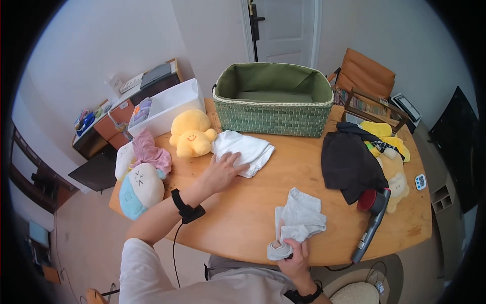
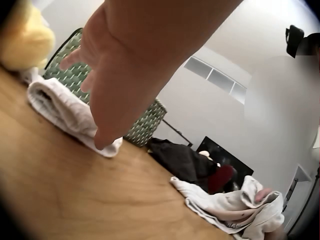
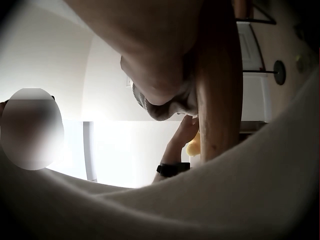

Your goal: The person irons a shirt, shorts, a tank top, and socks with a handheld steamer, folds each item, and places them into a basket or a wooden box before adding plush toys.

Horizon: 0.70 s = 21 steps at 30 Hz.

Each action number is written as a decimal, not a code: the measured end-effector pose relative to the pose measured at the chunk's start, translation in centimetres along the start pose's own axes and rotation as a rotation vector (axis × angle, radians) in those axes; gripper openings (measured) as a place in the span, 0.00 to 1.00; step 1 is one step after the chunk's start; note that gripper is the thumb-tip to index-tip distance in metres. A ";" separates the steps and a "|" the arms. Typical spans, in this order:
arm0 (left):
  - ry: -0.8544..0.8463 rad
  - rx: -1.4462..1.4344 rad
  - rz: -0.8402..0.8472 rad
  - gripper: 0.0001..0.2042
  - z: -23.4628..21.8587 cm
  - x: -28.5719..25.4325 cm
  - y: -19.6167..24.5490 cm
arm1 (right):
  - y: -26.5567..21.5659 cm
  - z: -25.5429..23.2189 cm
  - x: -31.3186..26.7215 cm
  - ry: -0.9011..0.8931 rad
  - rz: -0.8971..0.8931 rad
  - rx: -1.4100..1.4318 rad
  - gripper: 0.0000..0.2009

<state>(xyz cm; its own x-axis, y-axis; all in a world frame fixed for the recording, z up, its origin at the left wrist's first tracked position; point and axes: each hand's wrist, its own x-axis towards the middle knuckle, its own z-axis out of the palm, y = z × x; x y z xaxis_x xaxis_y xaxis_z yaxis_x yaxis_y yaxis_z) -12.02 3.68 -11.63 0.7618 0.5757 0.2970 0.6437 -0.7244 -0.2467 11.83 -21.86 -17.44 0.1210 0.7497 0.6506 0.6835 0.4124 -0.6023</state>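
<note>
My left hand (image 1: 226, 169) lies over a folded white cloth (image 1: 248, 151) in the head view, its fingers spread loosely. In the left wrist view the cloth (image 2: 65, 112) shows a thick rolled fold beside the thumb. By the table's near edge, my right hand (image 1: 297, 262) grips one end of a crumpled light grey garment (image 1: 302, 215). That end is bunched around the fingertips, and the rest spreads across the wood. From the right wrist side, most of the right hand (image 3: 160, 82) is in shadow, with the gripped fabric (image 3: 167, 109) below it.
A green woven basket (image 1: 273, 119) stands at the table's back, beside a white box (image 1: 172, 104). Plush toys, including a yellow one (image 1: 191, 134), sit at left. Dark clothing (image 1: 349, 159), another plush (image 1: 397, 185) and a grey handheld device (image 1: 372, 228) occupy the right.
</note>
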 end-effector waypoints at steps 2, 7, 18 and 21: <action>-0.104 -0.022 -0.134 0.21 1.0 0.3 -0.2 | 0.1 0.2 -0.1 0.002 0.011 0.003 0.18; -0.141 0.074 -0.391 0.24 3.5 0.5 -1.1 | -0.1 -0.3 -0.2 -0.012 0.031 -0.017 0.18; -0.042 0.135 -0.742 0.19 -5.3 -5.7 -16.6 | 0.4 0.5 -0.8 -0.007 0.062 0.001 0.18; -0.190 0.368 -0.895 0.20 -5.3 -11.3 -22.5 | -0.3 -0.1 -0.2 -0.055 0.091 0.000 0.16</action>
<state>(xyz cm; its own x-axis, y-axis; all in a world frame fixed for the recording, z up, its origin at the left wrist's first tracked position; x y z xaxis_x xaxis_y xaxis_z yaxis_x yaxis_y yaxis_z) -35.50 11.40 -4.54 -0.0393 0.9285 0.3692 0.9464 0.1532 -0.2844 11.64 -22.23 -17.33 0.1430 0.8114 0.5668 0.6711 0.3414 -0.6581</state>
